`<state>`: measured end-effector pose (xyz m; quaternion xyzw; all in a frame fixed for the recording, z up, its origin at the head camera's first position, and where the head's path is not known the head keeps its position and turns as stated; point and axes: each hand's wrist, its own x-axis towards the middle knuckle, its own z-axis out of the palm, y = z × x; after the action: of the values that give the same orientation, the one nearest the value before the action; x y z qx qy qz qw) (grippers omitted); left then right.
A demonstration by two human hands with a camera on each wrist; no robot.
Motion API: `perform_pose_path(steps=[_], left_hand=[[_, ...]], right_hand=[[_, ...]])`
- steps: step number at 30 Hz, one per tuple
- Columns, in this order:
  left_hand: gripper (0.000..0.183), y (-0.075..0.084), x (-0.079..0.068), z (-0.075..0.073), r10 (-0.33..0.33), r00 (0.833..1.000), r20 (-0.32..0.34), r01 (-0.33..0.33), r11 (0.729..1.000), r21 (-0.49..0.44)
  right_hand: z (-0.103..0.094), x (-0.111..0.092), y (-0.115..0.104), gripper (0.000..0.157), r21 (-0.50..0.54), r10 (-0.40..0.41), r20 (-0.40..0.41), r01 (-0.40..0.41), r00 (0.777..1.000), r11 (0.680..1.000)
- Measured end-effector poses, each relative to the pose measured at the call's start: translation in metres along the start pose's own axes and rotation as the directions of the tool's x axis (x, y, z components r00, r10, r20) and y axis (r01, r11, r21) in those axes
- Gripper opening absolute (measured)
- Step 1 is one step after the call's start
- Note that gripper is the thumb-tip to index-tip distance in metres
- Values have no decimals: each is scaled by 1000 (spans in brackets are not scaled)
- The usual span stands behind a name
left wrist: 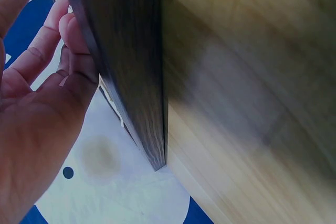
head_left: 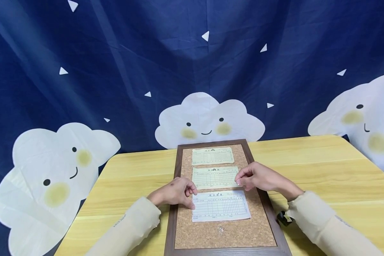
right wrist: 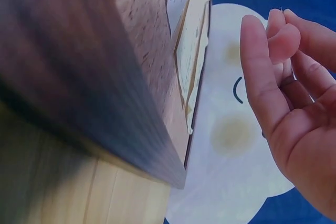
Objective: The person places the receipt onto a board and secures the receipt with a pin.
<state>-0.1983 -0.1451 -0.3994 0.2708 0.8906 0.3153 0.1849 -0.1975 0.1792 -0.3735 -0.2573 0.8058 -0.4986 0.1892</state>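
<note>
A framed cork board lies on the table with three printed form slips in a column. The top slip and middle slip are pale yellow; the bottom slip is white. My left hand rests at the white slip's left edge, thumb and index finger apart on its upper left part. Near the right end of the middle slip, my right hand pinches a thin pin between thumb and fingertips. Only the pin's fine tip shows in the right wrist view; the fingers hide the rest.
The board's dark wooden frame stands slightly above the wood-grain table. A small dark object sits by the right cuff. Behind the table hangs a blue cloth with white clouds.
</note>
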Motion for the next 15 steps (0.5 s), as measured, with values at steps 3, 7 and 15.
perform_pose_path(steps=[3, 7, 15], left_hand=[[31, 0, 0, 0, 10, 1000, 1, -10, 1000, 6], [31, 1, -1, 0, 34, 999, 3, -34, 999, 14], [31, 2, -1, 0, 21, 1000, 2, -21, 1000, 22]], right_hand=[[2, 4, 0, 14, 2, 0, 4, 0, 1000, 1000], [5, 8, 0, 14, 6, 0, 9, 0, 1000, 1000], [10, 14, -2, 14, -2, 2, 21, -2, 1000, 1000]])
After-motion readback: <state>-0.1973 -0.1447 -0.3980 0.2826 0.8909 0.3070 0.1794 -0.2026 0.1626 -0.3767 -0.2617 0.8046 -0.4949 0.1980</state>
